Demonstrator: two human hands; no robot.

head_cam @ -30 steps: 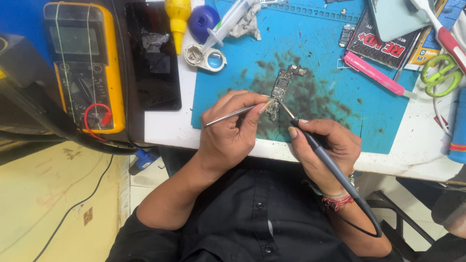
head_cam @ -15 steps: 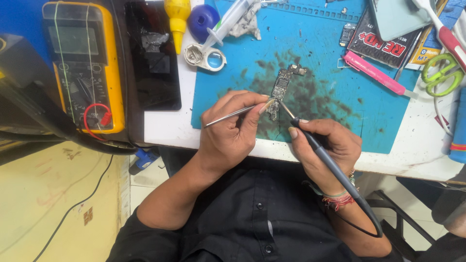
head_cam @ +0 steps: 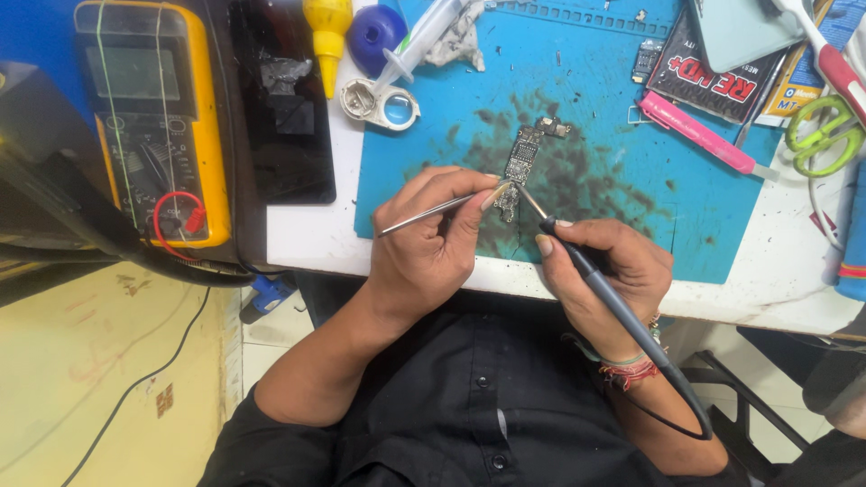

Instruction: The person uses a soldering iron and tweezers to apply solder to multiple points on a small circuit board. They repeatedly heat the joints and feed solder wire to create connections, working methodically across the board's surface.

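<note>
A small phone circuit board (head_cam: 525, 158) lies on a stained blue work mat (head_cam: 595, 99). My left hand (head_cam: 433, 243) grips thin metal tweezers (head_cam: 424, 213) whose tips touch the board's lower end. My right hand (head_cam: 604, 271) holds a dark soldering iron (head_cam: 613, 302) like a pen, its tip meeting the board beside the tweezers. The iron's cable runs back over my wrist, which wears thread bracelets.
A yellow multimeter (head_cam: 153, 117) and a dark phone (head_cam: 284, 99) lie at the left. A yellow bottle (head_cam: 327, 32), blue cap (head_cam: 374, 36), syringe (head_cam: 424, 41), pink pen (head_cam: 699, 135), green scissors (head_cam: 821, 135) and packets crowd the back. The table's white edge (head_cam: 740, 298) runs near my body.
</note>
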